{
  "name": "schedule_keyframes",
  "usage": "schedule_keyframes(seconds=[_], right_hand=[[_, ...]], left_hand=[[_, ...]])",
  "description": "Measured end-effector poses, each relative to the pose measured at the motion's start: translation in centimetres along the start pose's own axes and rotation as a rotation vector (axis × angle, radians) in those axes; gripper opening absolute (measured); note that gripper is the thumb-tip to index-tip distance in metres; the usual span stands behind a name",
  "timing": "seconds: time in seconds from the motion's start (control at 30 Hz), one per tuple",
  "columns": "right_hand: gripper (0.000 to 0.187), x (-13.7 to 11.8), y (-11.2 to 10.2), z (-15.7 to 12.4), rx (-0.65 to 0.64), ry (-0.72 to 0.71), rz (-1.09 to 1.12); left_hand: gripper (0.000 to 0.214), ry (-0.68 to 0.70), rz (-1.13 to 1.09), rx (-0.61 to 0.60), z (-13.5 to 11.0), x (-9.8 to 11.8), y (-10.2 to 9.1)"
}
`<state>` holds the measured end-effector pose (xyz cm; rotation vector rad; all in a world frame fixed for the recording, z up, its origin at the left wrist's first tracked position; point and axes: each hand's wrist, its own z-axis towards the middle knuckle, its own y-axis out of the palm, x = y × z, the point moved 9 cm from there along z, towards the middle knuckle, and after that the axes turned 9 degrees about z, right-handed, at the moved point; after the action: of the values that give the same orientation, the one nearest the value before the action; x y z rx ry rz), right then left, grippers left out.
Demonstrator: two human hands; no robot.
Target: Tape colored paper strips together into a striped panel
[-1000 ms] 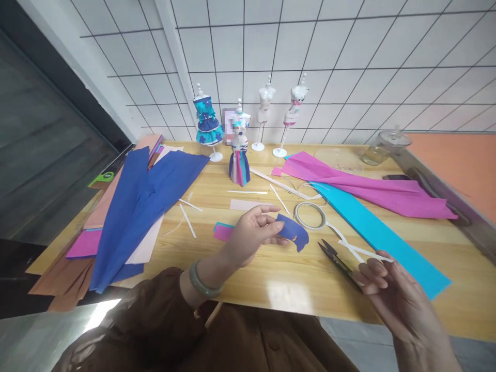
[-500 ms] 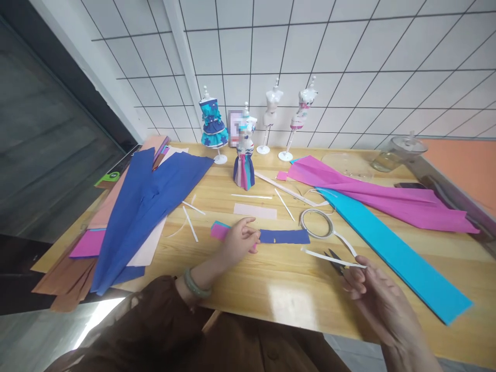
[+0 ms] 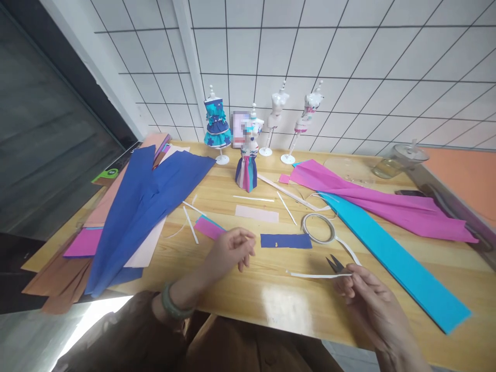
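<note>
My left hand (image 3: 231, 250) hovers over the table with its fingers loosely curled and apart, and I see nothing in it. Just right of it lies a dark blue paper strip (image 3: 285, 241). Behind its wrist side is a pink and light-blue strip (image 3: 208, 228), partly covered by the hand. My right hand (image 3: 362, 287) pinches a strip of white tape (image 3: 320, 276), whose free end points left. From the same fingers the tape runs back to its roll (image 3: 303, 227). Dark scissors (image 3: 335, 263) stick out of that hand, blades partly open, handles hidden.
A pale pink strip (image 3: 257, 213) and several white slivers lie mid-table. Dress-form stands (image 3: 217, 124) line the back, one with a striped skirt (image 3: 247, 173). Blue crepe paper (image 3: 170, 181) is at left; magenta (image 3: 380, 199) and cyan paper (image 3: 391, 258) at right, with a glass jar (image 3: 399, 159).
My left hand has come off the blue strip and moved a little left, and the pink strip now sits farther left. The tape end in my right hand has lowered and shifted left.
</note>
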<state>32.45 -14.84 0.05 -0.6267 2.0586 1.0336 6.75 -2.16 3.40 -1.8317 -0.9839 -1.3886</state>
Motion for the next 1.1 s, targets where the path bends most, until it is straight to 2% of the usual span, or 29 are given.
schedule_keyframes(seconds=[0.1,0.2,0.43,0.63,0.77,0.93,1.1], right_hand=[[0.024,-0.6,0.7,0.1,-0.036,-0.043,-0.053],[0.023,-1.0,0.8,0.0,-0.072,-0.073,-0.080],[0.019,-0.8,0.7,-0.3,-0.122,-0.087,-0.098],[0.019,-1.0,0.5,-0.6,-0.103,-0.101,-0.115],[0.017,-1.1,0.7,-0.9,-0.105,-0.074,-0.151],[0.016,-1.1,1.5,-1.5,-0.188,-0.034,-0.121],[0.020,-0.7,1.5,-1.4,-0.136,0.060,-0.240]], left_hand=[[0.035,-0.165,-0.112,-0.265,-1.6,-0.4,4.4],[0.037,-0.266,-0.178,-0.335,-2.6,-0.5,6.1],[0.030,-0.202,-0.186,-0.362,-2.3,0.2,6.8],[0.024,-0.164,-0.139,-0.383,-2.4,0.7,7.4],[0.023,-0.182,-0.086,-0.353,-2.2,0.1,6.8],[0.021,-0.216,-0.070,-0.353,-1.9,-1.0,5.6],[0.021,-0.210,-0.034,-0.390,-1.8,-0.5,5.0]])
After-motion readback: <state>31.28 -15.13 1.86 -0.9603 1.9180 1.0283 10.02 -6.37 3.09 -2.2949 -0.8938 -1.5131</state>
